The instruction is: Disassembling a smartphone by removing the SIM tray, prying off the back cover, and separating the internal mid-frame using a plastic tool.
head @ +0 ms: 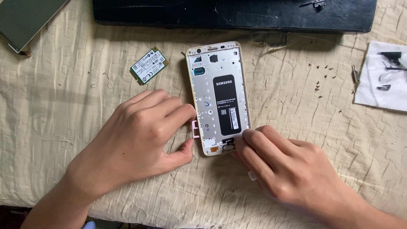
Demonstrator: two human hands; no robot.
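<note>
An opened phone with its back cover off lies face down on a beige quilted cloth; its white inner frame carries a black battery. My left hand rests at the phone's left edge, index finger and thumb at a small pink card tray that sticks out of the side. My right hand presses its fingertips on the phone's bottom right corner and holds it down.
A small green circuit card lies left of the phone. A black laptop spans the top. Several tiny screws are scattered at right, beside a white tissue with small parts. A flat panel lies top left.
</note>
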